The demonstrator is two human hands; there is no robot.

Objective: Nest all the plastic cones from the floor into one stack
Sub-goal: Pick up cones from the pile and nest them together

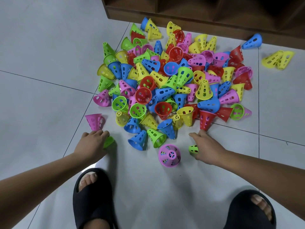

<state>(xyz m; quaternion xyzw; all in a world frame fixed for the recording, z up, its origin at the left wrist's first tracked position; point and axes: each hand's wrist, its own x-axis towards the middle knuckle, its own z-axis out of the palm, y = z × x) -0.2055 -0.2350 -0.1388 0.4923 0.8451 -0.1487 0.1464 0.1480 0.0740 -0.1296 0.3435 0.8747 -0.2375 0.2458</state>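
A big heap of perforated plastic cones (168, 80) in red, yellow, green, blue and pink lies on the floor. In front of it a pink cone (169, 155) stands upright, with other colours showing through its holes. My left hand (91, 143) grips a green cone (109, 141) at the heap's near left. Another pink cone (94, 121) lies just beyond its knuckles. My right hand (206, 147) holds a small green cone (193, 149) under its thumb, with the index finger stretched out. A red cone (206, 119) lies just past its fingers.
A brown wooden shelf unit (198, 15) stands behind the heap. A blue cone (252, 41) and two yellow cones (279, 59) lie apart at the right. My feet in black slippers (94, 200) stand on the grey tiled floor (41, 80).
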